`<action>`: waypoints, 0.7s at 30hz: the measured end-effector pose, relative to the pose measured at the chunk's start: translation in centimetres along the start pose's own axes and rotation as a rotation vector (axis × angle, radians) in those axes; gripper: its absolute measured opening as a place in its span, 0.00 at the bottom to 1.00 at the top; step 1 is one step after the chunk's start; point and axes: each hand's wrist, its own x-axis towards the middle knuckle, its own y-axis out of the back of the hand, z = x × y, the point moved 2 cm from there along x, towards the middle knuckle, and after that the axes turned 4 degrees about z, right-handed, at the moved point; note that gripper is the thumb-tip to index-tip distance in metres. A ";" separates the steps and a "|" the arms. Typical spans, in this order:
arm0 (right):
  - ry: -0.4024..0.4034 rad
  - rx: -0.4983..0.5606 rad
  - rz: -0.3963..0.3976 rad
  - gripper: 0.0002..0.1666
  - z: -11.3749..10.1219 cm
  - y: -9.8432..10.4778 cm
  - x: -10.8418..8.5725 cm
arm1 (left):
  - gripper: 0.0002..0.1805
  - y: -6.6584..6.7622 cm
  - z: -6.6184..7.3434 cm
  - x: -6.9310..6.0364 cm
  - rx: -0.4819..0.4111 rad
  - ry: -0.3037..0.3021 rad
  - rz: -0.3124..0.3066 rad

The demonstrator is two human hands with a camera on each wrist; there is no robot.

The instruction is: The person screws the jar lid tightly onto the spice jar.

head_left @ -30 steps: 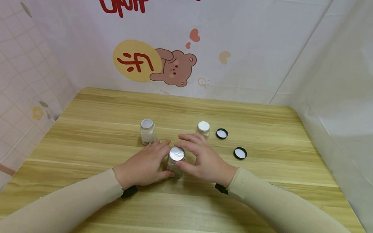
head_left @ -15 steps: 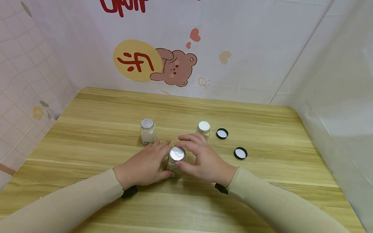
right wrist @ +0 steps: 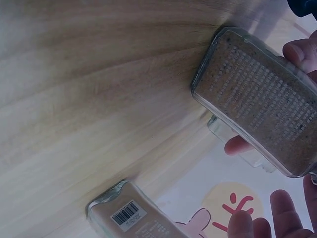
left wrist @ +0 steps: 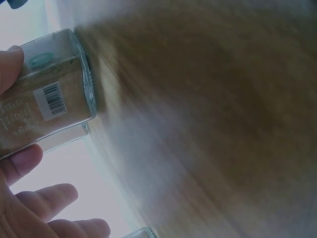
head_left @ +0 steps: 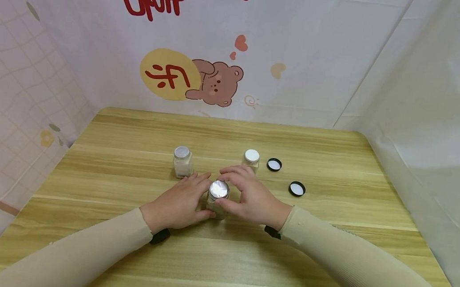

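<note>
A glass jar [head_left: 218, 207] with a silver foil seal [head_left: 219, 189] across its mouth stands upright between my hands. My left hand [head_left: 179, 202] holds its body between thumb and fingers. In the left wrist view the jar's side [left wrist: 44, 89] shows a barcode label and brown contents. My right hand [head_left: 252, 198] curls over the top, thumb at the near rim and a fingertip at the far rim, pinching the foil seal's edge. Dark-speckled brown contents fill the jar [right wrist: 257, 99] in the right wrist view.
Another jar [head_left: 182, 162] with a dull silver top stands at back left. A white-topped jar [head_left: 251, 158] stands behind my right hand, partly hidden. Two black lids with white liners, a far lid [head_left: 274, 165] and a nearer lid [head_left: 296, 189], lie on the wooden table [head_left: 221, 263].
The glint on the foil seal has shifted slightly, and my right fingertip sits a little differently at its rim. Both hands and the jars otherwise stay in place.
</note>
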 end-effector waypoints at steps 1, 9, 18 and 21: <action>-0.004 0.003 -0.001 0.24 0.0 0.0 0.0 | 0.42 0.0 0.0 0.0 0.000 -0.001 0.001; 0.024 0.001 -0.003 0.27 0.1 -0.1 0.0 | 0.41 0.0 0.0 0.0 -0.010 0.000 0.003; 0.018 0.016 -0.005 0.28 -0.2 0.1 0.0 | 0.40 0.1 0.0 0.0 -0.028 -0.008 0.000; 0.023 0.017 -0.007 0.27 -0.2 0.1 0.0 | 0.39 0.1 0.1 0.1 -0.027 -0.011 0.001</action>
